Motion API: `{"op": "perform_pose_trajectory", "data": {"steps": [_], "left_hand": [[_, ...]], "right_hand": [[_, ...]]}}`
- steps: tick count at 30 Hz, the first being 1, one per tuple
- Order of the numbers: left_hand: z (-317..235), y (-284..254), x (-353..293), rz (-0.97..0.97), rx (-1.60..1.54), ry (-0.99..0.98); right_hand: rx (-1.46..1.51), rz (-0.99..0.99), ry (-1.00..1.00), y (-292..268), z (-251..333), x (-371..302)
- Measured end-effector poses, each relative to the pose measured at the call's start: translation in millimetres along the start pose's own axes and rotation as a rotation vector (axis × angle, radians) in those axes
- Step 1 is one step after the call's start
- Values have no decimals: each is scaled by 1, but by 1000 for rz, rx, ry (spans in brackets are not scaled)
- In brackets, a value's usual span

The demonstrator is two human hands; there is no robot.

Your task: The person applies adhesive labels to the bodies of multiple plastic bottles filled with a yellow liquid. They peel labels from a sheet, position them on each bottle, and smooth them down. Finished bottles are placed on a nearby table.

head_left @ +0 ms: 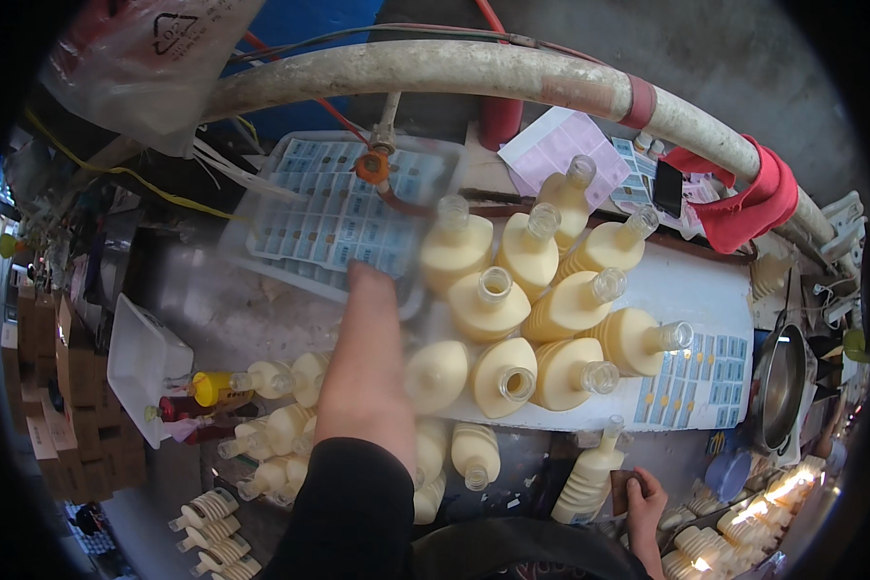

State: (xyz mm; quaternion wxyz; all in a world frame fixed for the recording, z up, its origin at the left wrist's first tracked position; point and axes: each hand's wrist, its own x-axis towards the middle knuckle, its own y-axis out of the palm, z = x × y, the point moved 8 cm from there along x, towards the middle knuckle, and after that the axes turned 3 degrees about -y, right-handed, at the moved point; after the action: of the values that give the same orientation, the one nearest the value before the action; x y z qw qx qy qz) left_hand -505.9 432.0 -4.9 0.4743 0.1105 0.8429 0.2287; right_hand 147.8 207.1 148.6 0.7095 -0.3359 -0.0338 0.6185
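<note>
My left forearm reaches forward across the bench to the sheets of pale blue labels [333, 198], which lie in a translucent shallow tray [261, 259]. The end of that arm, my left hand [369, 275], is smeared and its fingers do not show. At the near right, my right hand [643, 498] is closed with a small flat brown piece [622, 491] in its fingers. This piece is beside a ribbed cream-coloured bottle [588, 481] with a clear neck. Several more filled cream bottles [488, 304] with open clear necks stand grouped on the white board [701, 290].
A thick pale pipe [435, 72] arches across the far side, with a red cloth [759, 198] on it. Pink papers [565, 150] and a black phone [667, 187] lie beyond the bottles. More label sheets [691, 382] rest at right. A white bin [145, 353] stands at left.
</note>
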Motion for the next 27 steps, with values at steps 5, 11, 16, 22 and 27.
{"op": "perform_pose_trajectory", "data": {"steps": [5,11,16,22,27], "left_hand": [[2,-11,5,-30,8,-20],[2,-9,11,-16,4,-17],[2,4,13,13,1,-6],[5,4,14,39,-13,-5],[3,8,18,81,-34,14]], "right_hand": [[5,-18,15,2,1,2],[-80,2,-10,5,5,6],[-24,3,-10,2,-6,5],[-16,-10,-7,0,-10,6],[-28,6,12,3,-1,8]]}}
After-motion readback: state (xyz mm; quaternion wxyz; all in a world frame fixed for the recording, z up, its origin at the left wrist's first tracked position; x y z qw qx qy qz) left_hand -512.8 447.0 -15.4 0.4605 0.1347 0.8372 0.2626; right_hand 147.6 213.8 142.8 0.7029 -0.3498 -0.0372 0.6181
